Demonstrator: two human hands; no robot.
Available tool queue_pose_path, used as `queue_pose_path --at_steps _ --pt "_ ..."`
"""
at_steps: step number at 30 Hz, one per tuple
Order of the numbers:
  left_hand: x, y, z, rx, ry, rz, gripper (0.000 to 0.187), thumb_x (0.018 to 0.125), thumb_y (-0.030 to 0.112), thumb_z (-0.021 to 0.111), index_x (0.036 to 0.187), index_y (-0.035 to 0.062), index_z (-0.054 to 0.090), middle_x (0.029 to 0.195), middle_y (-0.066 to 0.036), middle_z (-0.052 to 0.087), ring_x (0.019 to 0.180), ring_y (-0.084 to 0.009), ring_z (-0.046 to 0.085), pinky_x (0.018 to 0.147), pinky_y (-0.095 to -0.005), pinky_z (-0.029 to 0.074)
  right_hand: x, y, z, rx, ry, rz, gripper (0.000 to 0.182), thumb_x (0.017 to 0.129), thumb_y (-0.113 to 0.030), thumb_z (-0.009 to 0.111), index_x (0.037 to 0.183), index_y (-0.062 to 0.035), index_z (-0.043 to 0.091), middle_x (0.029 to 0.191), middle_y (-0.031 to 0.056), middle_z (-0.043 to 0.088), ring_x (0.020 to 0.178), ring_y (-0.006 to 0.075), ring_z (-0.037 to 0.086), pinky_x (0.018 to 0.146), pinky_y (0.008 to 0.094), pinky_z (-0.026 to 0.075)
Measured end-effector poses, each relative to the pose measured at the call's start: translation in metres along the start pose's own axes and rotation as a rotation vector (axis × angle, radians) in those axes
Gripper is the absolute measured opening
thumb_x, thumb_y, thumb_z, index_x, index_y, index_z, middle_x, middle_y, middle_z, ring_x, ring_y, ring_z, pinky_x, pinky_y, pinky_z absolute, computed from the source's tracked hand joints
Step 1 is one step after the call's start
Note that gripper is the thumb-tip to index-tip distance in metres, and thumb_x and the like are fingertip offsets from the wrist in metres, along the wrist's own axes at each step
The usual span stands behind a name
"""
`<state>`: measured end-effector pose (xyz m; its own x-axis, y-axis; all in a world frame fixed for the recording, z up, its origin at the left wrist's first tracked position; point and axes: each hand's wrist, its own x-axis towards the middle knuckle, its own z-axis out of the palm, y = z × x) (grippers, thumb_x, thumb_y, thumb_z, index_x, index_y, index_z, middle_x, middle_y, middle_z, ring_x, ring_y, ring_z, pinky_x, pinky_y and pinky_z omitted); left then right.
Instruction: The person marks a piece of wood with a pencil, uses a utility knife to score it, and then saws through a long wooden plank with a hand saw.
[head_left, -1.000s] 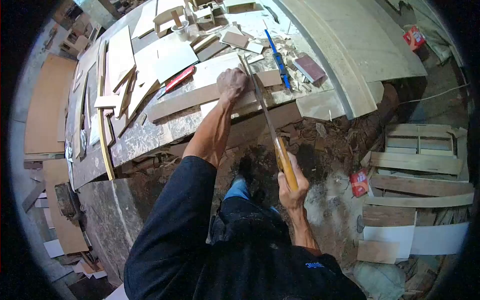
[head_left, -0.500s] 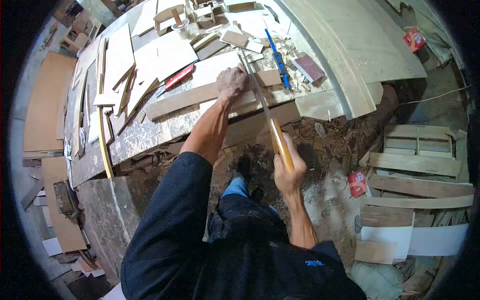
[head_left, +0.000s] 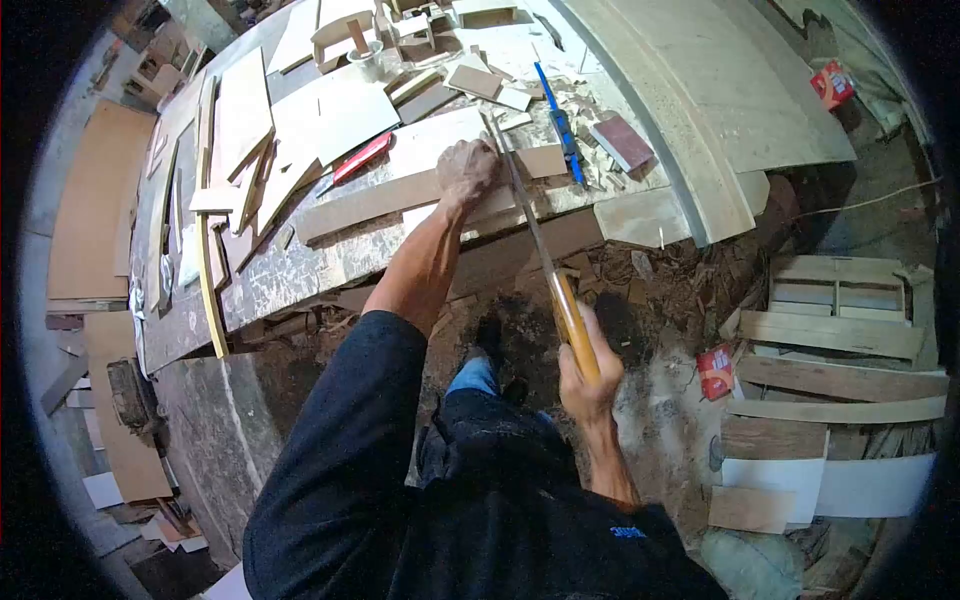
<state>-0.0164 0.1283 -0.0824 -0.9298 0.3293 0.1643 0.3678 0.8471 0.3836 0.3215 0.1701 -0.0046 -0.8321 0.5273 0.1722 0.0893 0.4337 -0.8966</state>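
Your balled left hand (head_left: 468,172) pins the long flat brown board (head_left: 380,203) at 12 o'clock; right hand (head_left: 592,378)'s wrapped round the yellow-handled metal saw (head_left: 571,322), so go straight, easy, knuckles clear.

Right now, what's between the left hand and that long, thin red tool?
Part of a flat white board lies between the left hand and the red tool, as the head view shows.

Saw blade (head_left: 524,202) matt metal, hndl (head_left: 573,328) smooth & semi-glossy; benchtop (head_left: 352,243) v. rough.
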Motion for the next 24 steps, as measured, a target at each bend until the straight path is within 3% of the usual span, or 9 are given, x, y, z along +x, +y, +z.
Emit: queue_pose_path --at_steps 2,6,9,10,13,16,21,22,24 --pt "0.000 0.004 -0.007 0.023 -0.085 -0.045 0.042 0.093 0.036 0.042 0.087 0.0080 0.073 0.084 -0.020 0.069 0.079 -0.0372 0.068 0.075 -0.0453 0.053 -0.018 0.003 -0.012 -0.039 0.029 -0.098 0.052 0.081 0.003 0.051 0.132 -0.0052 0.052 0.091 0.0197 0.065 0.071 0.0243 0.066 0.065 0.0322 0.052" --pt "-0.001 0.000 -0.011 0.046 -0.145 0.025 0.034 0.089 0.033 0.048 0.090 0.0098 0.073 0.087 -0.018 0.070 0.080 -0.0361 0.069 0.074 -0.0450 0.054 0.035 0.008 0.016 -0.065 -0.023 -0.053 0.051 0.080 0.003 0.052 0.131 -0.0035 0.053 0.093 0.0197 0.066 0.072 0.0251 0.066 0.065 0.0314 0.052" --pt "0.003 -0.002 -0.014 0.064 -0.115 0.034 0.033 0.088 0.033 0.049 0.089 0.0102 0.073 0.086 -0.018 0.069 0.081 -0.0352 0.068 0.073 -0.0450 0.054 0.057 0.025 0.030 -0.015 0.062 -0.177 0.052 0.080 0.003 0.052 0.132 -0.0022 0.051 0.097 0.0201 0.066 0.073 0.0253 0.067 0.065 0.0309 0.052" --pt "0.000 -0.001 -0.011 0.066 -0.106 0.024 0.032 0.088 0.032 0.050 0.088 0.0105 0.073 0.085 -0.017 0.069 0.081 -0.0348 0.068 0.073 -0.0449 0.054 0.048 0.024 0.028 0.071 0.022 0.027 0.048 0.079 0.002 0.050 0.127 -0.0037 0.055 0.098 0.0165 0.065 0.088 0.0212 0.066 0.077 0.0323 0.051" --pt "-0.005 0.004 -0.010 -0.042 -0.001 0.004 0.059 0.098 0.040 0.032 0.077 0.0012 0.071 0.081 -0.025 0.067 0.078 -0.0403 0.066 0.078 -0.0474 0.051 0.005 -0.007 -0.003 0.050 -0.011 0.030 0.050 0.079 0.003 0.050 0.129 -0.0021 0.054 0.107 0.0171 0.066 0.096 0.0219 0.065 0.083 0.0308 0.050" --pt "-0.002 -0.007 -0.001 -0.005 -0.009 0.051 0.058 0.098 0.040 0.031 0.080 0.0036 0.072 0.080 -0.024 0.067 0.077 -0.0396 0.067 0.076 -0.0479 0.051 -0.023 -0.007 -0.019 0.065 -0.018 0.071 0.052 0.079 0.005 0.050 0.130 -0.0009 0.053 0.114 0.0176 0.065 0.104 0.0230 0.064 0.089 0.0307 0.048" --pt "-0.003 0.001 -0.007 0.009 -0.045 -0.002 0.056 0.096 0.042 0.033 0.082 0.0062 0.073 0.080 -0.023 0.067 0.074 -0.0399 0.066 0.073 -0.0472 0.052 0.057 0.026 0.028 0.038 0.002 -0.083 0.050 0.080 0.004 0.049 0.129 -0.0009 0.053 0.103 0.0165 0.065 0.091 0.0228 0.064 0.082 0.0324 0.050" --pt "-0.001 -0.004 -0.005 0.010 -0.046 0.053 0.056 0.095 0.045 0.034 0.083 0.0063 0.074 0.082 -0.023 0.068 0.077 -0.0404 0.067 0.074 -0.0462 0.052 0.057 0.024 0.027 0.033 0.020 -0.074 0.049 0.080 0.003 0.049 0.129 -0.0001 0.053 0.098 0.0161 0.064 0.084 0.0219 0.063 0.076 0.0329 0.050" --pt "-0.005 0.002 -0.003 -0.009 -0.077 -0.024 0.056 0.095 0.046 0.035 0.082 0.0063 0.074 0.081 -0.023 0.068 0.076 -0.0409 0.067 0.074 -0.0463 0.052 0.033 0.007 0.009 -0.001 -0.020 0.006 0.050 0.080 0.003 0.050 0.129 0.0004 0.053 0.101 0.0174 0.064 0.087 0.0222 0.064 0.077 0.0326 0.051"
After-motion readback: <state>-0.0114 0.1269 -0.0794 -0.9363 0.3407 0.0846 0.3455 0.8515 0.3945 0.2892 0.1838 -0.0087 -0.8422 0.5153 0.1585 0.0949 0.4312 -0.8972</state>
